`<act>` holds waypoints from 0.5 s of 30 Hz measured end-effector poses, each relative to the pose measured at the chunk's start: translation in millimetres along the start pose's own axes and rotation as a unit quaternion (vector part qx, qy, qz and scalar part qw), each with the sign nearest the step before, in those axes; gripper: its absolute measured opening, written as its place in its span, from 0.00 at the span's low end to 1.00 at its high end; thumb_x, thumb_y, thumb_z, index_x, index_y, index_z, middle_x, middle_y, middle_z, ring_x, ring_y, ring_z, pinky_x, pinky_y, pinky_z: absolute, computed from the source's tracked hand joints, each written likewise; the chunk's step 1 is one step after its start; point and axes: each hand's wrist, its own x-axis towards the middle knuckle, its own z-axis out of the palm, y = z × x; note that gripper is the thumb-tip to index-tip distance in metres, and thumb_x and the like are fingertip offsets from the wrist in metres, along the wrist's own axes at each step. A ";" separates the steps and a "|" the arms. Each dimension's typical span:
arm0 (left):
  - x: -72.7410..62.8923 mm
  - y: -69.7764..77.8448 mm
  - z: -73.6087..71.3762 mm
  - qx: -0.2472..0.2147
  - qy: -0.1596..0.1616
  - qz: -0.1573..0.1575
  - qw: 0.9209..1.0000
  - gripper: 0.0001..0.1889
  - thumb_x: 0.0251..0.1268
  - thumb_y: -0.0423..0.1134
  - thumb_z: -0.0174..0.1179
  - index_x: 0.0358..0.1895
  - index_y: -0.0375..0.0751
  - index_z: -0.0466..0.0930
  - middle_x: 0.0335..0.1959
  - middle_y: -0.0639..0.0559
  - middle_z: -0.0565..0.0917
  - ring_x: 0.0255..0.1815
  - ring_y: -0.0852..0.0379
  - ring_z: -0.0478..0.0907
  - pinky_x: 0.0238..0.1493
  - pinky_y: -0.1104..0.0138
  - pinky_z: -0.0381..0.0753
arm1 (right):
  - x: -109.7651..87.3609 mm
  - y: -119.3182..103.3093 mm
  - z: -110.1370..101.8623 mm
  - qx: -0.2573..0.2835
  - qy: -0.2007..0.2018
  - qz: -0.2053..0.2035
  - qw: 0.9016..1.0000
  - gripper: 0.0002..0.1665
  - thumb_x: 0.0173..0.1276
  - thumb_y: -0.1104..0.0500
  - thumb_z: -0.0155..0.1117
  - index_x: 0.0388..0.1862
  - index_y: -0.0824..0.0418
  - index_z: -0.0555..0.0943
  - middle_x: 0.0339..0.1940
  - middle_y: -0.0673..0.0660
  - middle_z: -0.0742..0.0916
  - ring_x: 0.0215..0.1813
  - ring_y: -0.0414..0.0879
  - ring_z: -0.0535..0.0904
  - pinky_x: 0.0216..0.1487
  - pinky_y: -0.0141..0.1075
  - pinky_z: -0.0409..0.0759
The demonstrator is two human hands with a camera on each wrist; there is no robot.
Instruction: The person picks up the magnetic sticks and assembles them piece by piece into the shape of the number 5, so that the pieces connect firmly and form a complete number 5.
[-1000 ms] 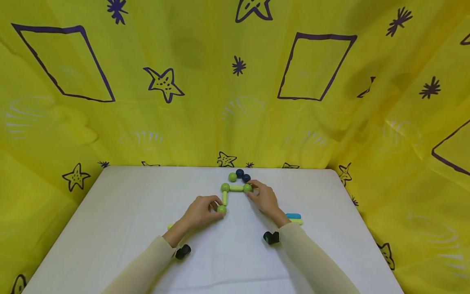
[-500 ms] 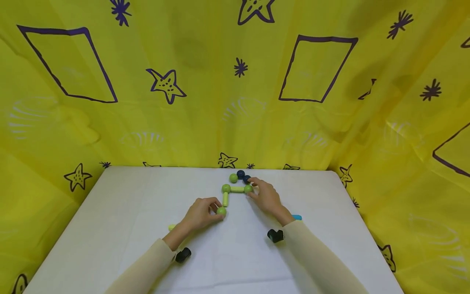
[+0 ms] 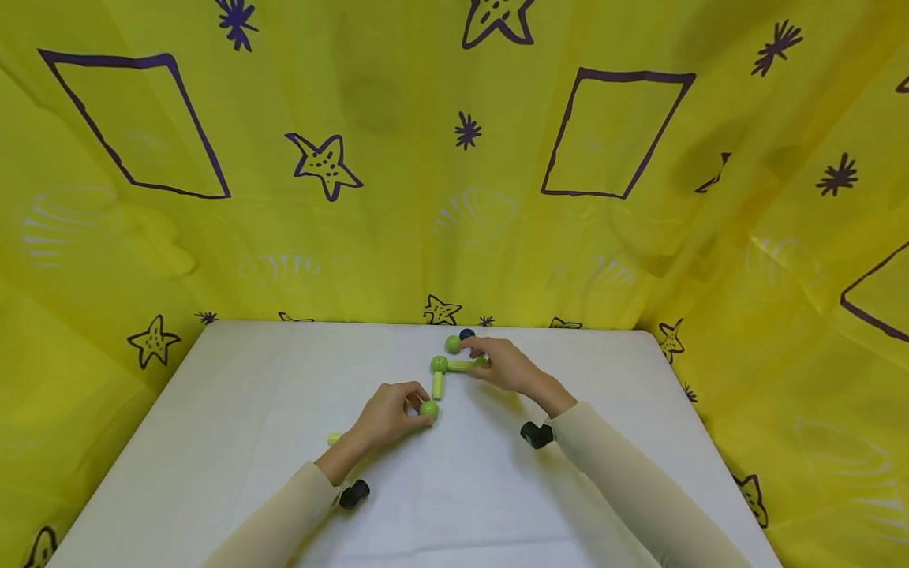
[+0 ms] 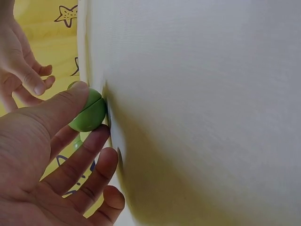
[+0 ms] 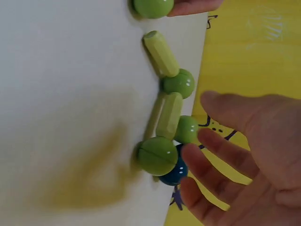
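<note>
One green ball [image 3: 429, 409] fills left hand's [image 3: 386, 410] pinch; right hand [image 3: 508, 365] gapes (table edge [image 3: 355, 326] beyond).

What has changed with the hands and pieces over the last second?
The right hand has moved left; its fingers, earlier around the right-end green ball, are now open and apart from it. The left hand still pinches the nearest green ball, and the corner green ball looks unmoved.

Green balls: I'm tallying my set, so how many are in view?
4: the held ball in the left hand, the corner ball between two rods, the end ball by the right hand, and the loose ball farther back. Hands may hide more.
</note>
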 end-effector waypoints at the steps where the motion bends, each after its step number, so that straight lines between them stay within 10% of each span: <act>1: -0.3 -0.7 -0.1 0.001 0.000 -0.001 1.000 0.13 0.54 0.42 0.79 0.41 0.47 0.86 0.31 0.58 0.87 0.32 0.59 0.78 0.38 0.65 0.77 | 1.9 -1.2 -0.6 0.006 -0.018 -0.012 1.000 0.27 0.71 0.64 0.69 0.68 0.60 0.77 0.52 0.64 0.87 0.45 0.55 0.83 0.46 0.44 0.80; 15: -3.8 -2.1 -1.5 -0.005 0.010 0.006 1.000 0.14 0.53 0.41 0.80 0.40 0.47 0.86 0.31 0.57 0.88 0.32 0.58 0.80 0.37 0.66 0.77 | 23.8 -13.3 18.1 0.048 -0.166 -0.035 0.984 0.26 0.71 0.68 0.68 0.67 0.59 0.79 0.50 0.60 0.87 0.53 0.52 0.83 0.57 0.45 0.79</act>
